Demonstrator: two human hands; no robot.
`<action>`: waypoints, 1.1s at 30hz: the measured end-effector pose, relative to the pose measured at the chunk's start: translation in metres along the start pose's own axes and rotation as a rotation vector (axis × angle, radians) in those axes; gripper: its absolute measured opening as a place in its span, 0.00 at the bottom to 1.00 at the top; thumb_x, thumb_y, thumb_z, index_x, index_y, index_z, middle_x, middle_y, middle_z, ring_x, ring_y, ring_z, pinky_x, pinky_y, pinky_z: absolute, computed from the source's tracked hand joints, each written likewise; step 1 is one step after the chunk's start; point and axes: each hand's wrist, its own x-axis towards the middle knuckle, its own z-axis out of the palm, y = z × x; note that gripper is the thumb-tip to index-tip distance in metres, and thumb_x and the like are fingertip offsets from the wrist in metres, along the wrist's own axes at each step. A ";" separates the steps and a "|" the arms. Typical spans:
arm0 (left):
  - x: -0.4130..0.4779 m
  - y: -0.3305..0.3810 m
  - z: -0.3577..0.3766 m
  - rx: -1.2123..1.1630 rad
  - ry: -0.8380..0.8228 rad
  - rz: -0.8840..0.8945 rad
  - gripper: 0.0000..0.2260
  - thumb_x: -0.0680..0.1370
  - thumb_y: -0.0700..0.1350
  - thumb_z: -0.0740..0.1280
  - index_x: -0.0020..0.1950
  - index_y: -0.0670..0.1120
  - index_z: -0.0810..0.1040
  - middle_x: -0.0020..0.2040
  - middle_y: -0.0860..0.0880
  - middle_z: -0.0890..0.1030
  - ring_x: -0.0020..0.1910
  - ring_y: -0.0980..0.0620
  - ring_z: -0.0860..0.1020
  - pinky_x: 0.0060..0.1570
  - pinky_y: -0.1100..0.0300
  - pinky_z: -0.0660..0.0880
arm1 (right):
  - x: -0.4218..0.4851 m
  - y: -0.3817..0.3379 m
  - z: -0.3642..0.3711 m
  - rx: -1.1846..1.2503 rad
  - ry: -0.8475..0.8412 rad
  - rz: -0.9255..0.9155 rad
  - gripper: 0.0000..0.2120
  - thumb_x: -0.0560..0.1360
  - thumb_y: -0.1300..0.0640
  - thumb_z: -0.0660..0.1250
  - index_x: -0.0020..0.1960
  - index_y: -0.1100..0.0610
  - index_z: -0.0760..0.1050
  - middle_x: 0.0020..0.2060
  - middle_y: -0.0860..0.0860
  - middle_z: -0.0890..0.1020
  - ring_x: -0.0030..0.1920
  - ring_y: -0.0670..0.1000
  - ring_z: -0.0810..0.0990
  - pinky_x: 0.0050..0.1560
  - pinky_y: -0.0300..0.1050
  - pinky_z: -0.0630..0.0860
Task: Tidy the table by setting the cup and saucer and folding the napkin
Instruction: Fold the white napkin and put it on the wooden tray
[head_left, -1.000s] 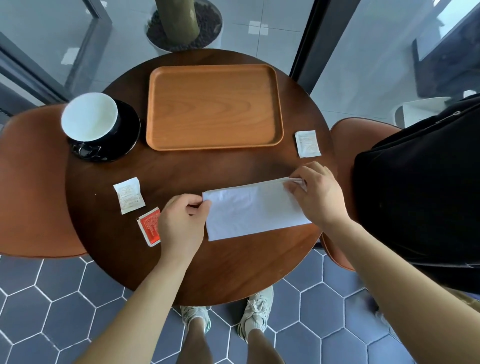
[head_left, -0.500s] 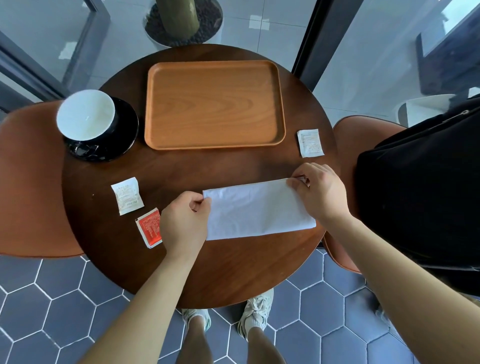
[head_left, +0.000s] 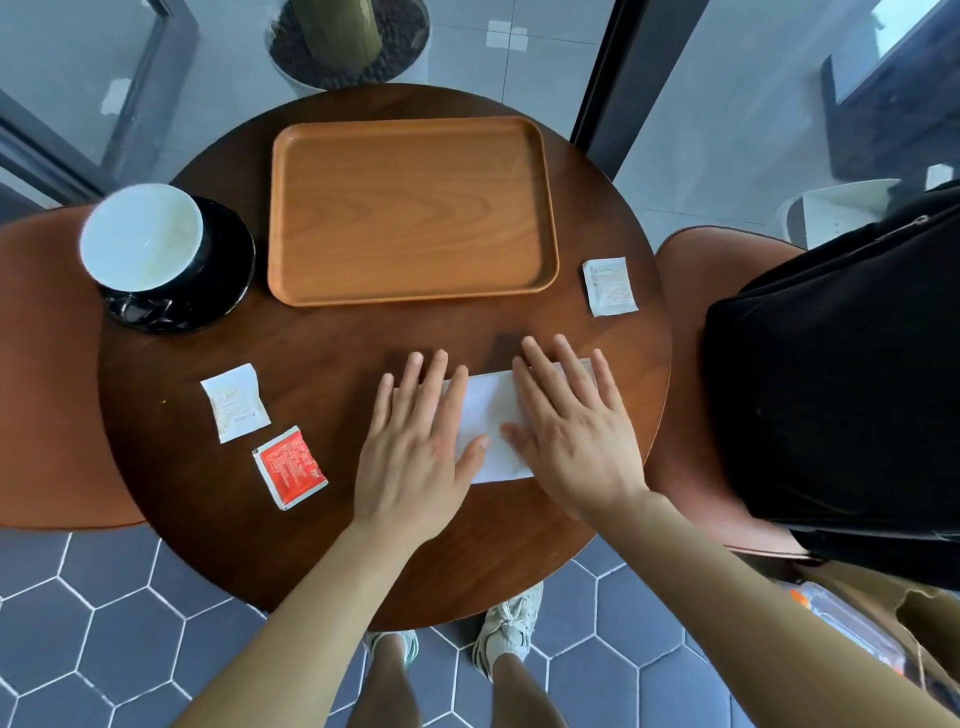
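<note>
head view: both hands cover most of the napkin (head_left: 488, 415), only its middle strip shows, so the fold edges are hard to read. left hand (head_left: 415, 447) and right hand (head_left: 571, 431) lie flat on it, fingers spread, gripping nothing. napkin white, flat on the table (head_left: 363, 338), near edge. cup (head_left: 140, 234) sits on black saucer (head_left: 228, 270), far left.

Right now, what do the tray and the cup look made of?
Tray: wood, matte, judging by the visible grain lines. Cup: probably glazed ceramic, white inside and glossy. Its dark saucer shows reflections, likely the same material.
</note>
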 end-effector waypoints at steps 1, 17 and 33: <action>-0.001 -0.002 0.003 0.027 -0.027 0.007 0.31 0.83 0.61 0.50 0.81 0.45 0.57 0.81 0.42 0.59 0.81 0.41 0.54 0.78 0.41 0.53 | -0.003 -0.001 0.003 -0.021 -0.031 0.020 0.31 0.83 0.40 0.53 0.79 0.57 0.62 0.80 0.53 0.60 0.81 0.57 0.53 0.78 0.62 0.52; 0.001 -0.005 0.012 0.114 -0.100 0.012 0.34 0.83 0.66 0.46 0.83 0.46 0.52 0.82 0.42 0.54 0.82 0.41 0.51 0.78 0.40 0.54 | -0.013 -0.001 0.005 -0.085 -0.032 0.052 0.34 0.83 0.38 0.48 0.81 0.59 0.54 0.81 0.55 0.54 0.81 0.58 0.45 0.78 0.65 0.48; 0.000 -0.001 0.001 0.058 -0.120 -0.042 0.35 0.82 0.67 0.48 0.82 0.47 0.55 0.82 0.43 0.56 0.81 0.42 0.52 0.77 0.40 0.56 | -0.013 0.015 0.019 -0.107 -0.079 0.046 0.41 0.82 0.33 0.45 0.81 0.63 0.49 0.81 0.58 0.49 0.81 0.56 0.44 0.80 0.58 0.49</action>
